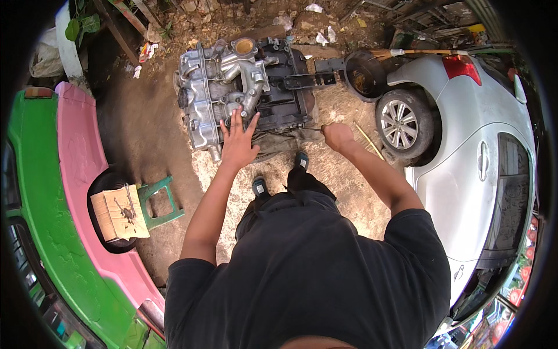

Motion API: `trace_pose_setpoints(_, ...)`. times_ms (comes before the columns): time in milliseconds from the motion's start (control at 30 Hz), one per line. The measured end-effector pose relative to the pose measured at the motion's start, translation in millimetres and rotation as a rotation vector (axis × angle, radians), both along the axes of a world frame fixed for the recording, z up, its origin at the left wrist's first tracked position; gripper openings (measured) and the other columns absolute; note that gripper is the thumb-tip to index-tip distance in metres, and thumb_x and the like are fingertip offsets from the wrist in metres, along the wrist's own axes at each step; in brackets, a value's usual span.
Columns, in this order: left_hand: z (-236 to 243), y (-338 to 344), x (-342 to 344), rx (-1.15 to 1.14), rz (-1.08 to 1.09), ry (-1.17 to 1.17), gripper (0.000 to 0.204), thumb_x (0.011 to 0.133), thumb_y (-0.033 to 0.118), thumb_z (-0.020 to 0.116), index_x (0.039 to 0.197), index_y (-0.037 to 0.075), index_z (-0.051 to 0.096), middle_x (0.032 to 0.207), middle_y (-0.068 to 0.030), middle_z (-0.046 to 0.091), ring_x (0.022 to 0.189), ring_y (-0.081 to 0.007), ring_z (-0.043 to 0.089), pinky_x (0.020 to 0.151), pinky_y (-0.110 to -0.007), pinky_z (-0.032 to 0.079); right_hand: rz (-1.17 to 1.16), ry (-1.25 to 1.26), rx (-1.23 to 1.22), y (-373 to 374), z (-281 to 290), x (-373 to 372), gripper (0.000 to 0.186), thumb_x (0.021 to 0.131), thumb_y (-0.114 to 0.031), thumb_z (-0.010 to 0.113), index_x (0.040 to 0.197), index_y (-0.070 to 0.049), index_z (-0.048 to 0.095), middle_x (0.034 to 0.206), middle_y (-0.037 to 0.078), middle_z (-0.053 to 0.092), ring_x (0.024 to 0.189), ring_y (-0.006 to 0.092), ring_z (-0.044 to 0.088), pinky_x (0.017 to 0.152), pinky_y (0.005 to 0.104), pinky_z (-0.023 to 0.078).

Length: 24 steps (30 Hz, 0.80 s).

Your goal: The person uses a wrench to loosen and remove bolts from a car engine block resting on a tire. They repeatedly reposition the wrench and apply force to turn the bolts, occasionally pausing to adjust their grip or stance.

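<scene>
An engine with a silver cover and manifold on its left and a dark block on its right sits on the ground in front of my feet. My left hand rests on the near side of its silver part, fingers spread and holding nothing. Off the engine's near right corner, my right hand is closed around the end of a thin dark metal bar tool. The bar points left to the engine's lower edge. Its far end is too small to make out. Dark cloth lies along the engine's near side.
A silver car with its wheel stands close on the right, beside a black bucket. On the left are a pink and green vehicle and a green stool near cardboard bearing small tools.
</scene>
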<state>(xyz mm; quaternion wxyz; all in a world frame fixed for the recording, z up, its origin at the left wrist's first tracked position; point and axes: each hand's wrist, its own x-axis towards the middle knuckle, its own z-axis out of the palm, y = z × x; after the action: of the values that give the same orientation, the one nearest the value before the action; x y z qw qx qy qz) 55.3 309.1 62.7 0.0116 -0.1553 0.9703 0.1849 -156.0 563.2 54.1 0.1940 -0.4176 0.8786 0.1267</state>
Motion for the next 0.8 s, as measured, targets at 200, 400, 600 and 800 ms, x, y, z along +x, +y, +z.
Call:
trace_pose_setpoints(200, 0.1, 3.1, -2.8, -0.033, 0.009, -0.024, 0.095, 0.075, 0.027, 0.070, 0.156, 0.028, 0.021, 0.161, -0.0243, 0.001, 0.150, -0.0383, 0.001, 0.116, -0.064, 0.001, 0.013, -0.011, -0.033, -2.7, -0.3, -1.8, 0.021, 0.085, -0.014, 0.054, 0.088, -0.006, 0.074, 0.092, 0.018, 0.072, 0.087, 0.0339, 0.071, 0.073, 0.0439, 0.057)
trace_pose_setpoints(400, 0.7, 5.2, -5.3, -0.040, 0.006, -0.041, 0.096, 0.073, 0.029, 0.072, 0.156, 0.027, 0.022, 0.159, -0.0270, 0.002, 0.149, -0.0421, 0.001, 0.114, -0.066, 0.000, -0.015, -0.028, -0.088, 7.2, -8.1, -6.7, 0.021, 0.084, -0.014, 0.055, 0.083, -0.006, 0.074, 0.089, 0.018, 0.072, 0.084, 0.0352, 0.071, 0.072, 0.0441, 0.057)
trace_pose_setpoints(600, -1.3, 7.7, -6.6, -0.073, 0.023, -0.057, 0.096, 0.073, 0.030, 0.072, 0.155, 0.027, 0.024, 0.159, -0.0292, 0.003, 0.149, -0.0434, 0.001, 0.114, -0.066, 0.000, -0.001, -0.088, -0.107, 20.0, -17.0, -14.8, 0.022, 0.084, -0.016, 0.054, 0.094, -0.007, 0.071, 0.088, 0.018, 0.071, 0.085, 0.0357, 0.070, 0.072, 0.0457, 0.057)
trace_pose_setpoints(800, -1.5, 10.0, -7.3, -0.112, 0.026, -0.054, 0.096, 0.073, 0.029, 0.072, 0.155, 0.027, 0.022, 0.158, -0.0301, 0.003, 0.149, -0.0440, 0.001, 0.114, -0.066, 0.000, 0.051, -0.128, -0.171, 34.4, -39.6, -31.9, 0.021, 0.087, -0.020, 0.053, 0.098, -0.011, 0.069, 0.087, 0.016, 0.071, 0.085, 0.0357, 0.069, 0.071, 0.0474, 0.055)
